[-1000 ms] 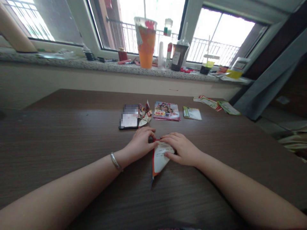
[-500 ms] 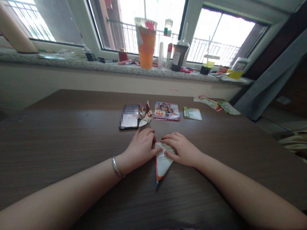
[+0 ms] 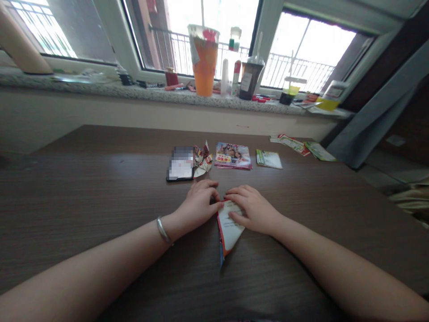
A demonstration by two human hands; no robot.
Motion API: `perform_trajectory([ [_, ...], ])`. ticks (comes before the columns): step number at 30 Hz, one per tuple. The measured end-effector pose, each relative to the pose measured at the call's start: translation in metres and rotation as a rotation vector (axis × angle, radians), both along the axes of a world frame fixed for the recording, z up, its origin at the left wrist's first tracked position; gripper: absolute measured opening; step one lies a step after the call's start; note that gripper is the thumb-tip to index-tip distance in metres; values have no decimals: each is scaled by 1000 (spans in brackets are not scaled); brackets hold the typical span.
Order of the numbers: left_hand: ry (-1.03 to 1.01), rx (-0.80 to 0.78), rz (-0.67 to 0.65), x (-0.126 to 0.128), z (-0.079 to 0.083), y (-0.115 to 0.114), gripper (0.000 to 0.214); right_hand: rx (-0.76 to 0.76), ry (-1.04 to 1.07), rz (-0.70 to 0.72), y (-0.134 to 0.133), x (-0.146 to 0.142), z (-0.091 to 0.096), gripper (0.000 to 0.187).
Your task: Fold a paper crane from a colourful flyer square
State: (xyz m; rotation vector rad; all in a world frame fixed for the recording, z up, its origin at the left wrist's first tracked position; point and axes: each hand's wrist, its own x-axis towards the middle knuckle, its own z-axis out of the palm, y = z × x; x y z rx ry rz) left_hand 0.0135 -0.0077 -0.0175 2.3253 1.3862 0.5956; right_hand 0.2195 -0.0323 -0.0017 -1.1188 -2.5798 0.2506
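Observation:
A folded sheet of paper (image 3: 232,232), white with print and a red-orange edge, lies on the table as a narrow triangle with its point toward me. My left hand (image 3: 203,200), a silver bangle on the wrist, pinches its upper left corner between thumb and forefinger. Over the paper's upper right part, my right hand (image 3: 252,209) holds it, thumb on the printed face and fingers along the top edge. The fingers partly cover the upper portion. A blue strip shows under the left edge near the tip.
Beyond my hands lie a phone (image 3: 181,164), a crumpled folded paper (image 3: 203,162), a stack of colourful flyers (image 3: 233,156) and a green-white paper pad (image 3: 269,159). Paper strips (image 3: 295,144) lie far right. On the windowsill (image 3: 150,92) stand an orange drink cup (image 3: 204,67) and several bottles.
My left thumb has drawn back from the paper's face to its upper left corner. The paper's lower tip has shifted slightly right, and its left edge has lifted a little.

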Motion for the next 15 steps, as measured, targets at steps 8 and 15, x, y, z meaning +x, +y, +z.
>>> perform_trajectory([
  [8,-202,-40,-61,4,12,-5,4,-2,130,-197,7,4,-6,12],
  [15,-491,-70,-17,6,16,-9,16,-141,494,-274,4,2,-5,4],
])
